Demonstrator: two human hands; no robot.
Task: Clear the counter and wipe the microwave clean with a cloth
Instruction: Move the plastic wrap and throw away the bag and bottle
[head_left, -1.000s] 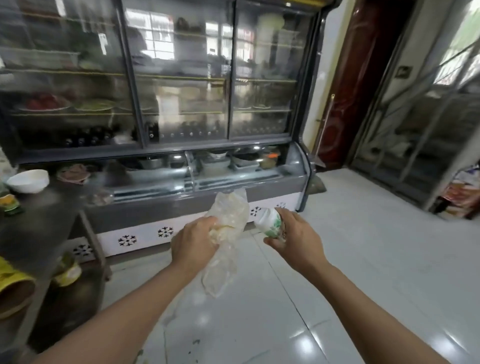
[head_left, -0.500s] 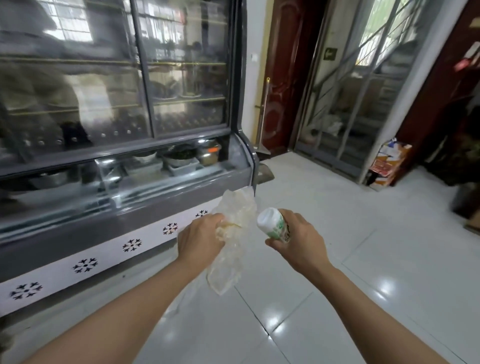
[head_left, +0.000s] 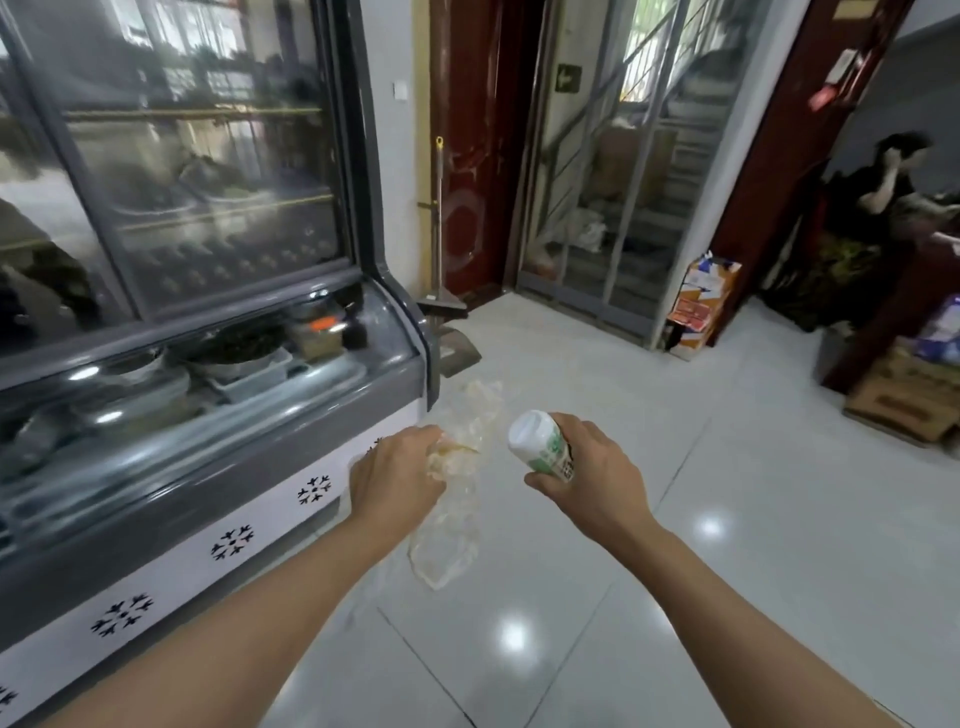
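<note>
Left hand (head_left: 397, 475) grips crumpled clear bag (head_left: 457, 499); right hand (head_left: 592, 470) holds white-green bottle (head_left: 540, 449).

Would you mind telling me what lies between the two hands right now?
In the head view, only the upper part of the clear plastic bag, held by the left hand, lies between it and the right hand gripping the white bottle.

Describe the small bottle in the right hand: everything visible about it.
The bottle is small, white and looks like plastic, with a flat white cap and a green-printed label; a dark barcode-like patch shows near its lower end. The cap is on. It is tilted, cap pointing up and to the left, toward the crumpled plastic bag gripped in the left hand. The right hand grips its lower part, fingers curled round it, above the white tiled floor. Its contents cannot be seen.
</note>
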